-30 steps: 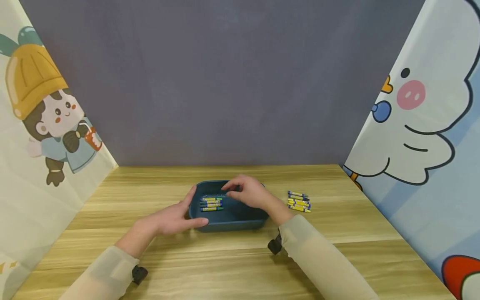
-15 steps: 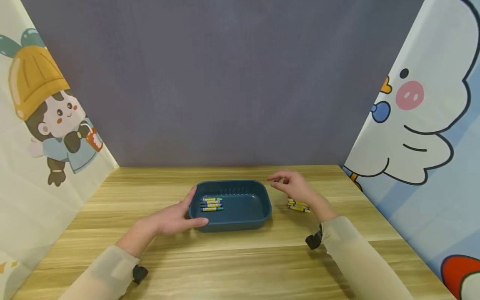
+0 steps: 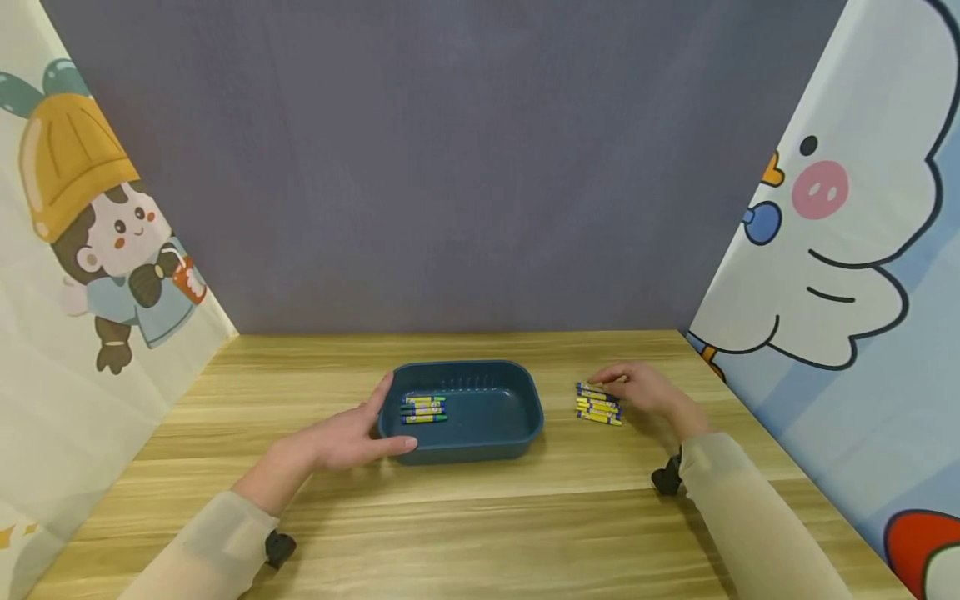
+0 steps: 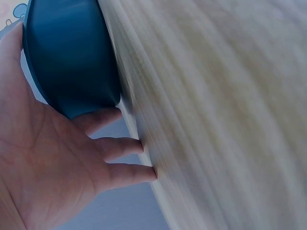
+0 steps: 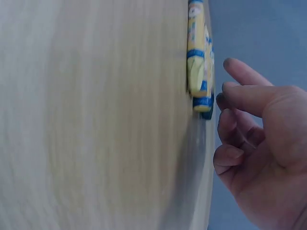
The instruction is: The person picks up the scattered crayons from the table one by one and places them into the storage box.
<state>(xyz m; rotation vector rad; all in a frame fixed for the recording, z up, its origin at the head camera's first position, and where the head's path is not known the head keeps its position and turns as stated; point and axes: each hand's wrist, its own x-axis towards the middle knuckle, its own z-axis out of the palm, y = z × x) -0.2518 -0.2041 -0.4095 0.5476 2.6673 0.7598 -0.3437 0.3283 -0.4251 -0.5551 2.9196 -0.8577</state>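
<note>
A dark blue tray [image 3: 480, 452] stands on the table with several crayons [image 3: 424, 409] lying side by side in its left half. My left hand [image 3: 347, 435] rests against the tray's left end, fingers spread and fairly straight, thumb along the near rim. In the left wrist view, two fingertips reach down to the tabletop beside the tray [image 4: 72, 52]. To the tray's right lies a row of loose crayons [image 3: 597, 412], yellow ones nearest me. My right hand [image 3: 647, 390] hovers at the row's far side, thumb and index finger apart; its other fingers are curled.
The wood-grain table [image 3: 450, 533] runs back to a grey upright panel [image 3: 465, 167]. Printed cartoon sheets [image 3: 847, 275] flank it on both sides.
My right hand has moved right, from above the tray to the loose crayons, and come down beside them. My left hand and the tray have stayed in place.
</note>
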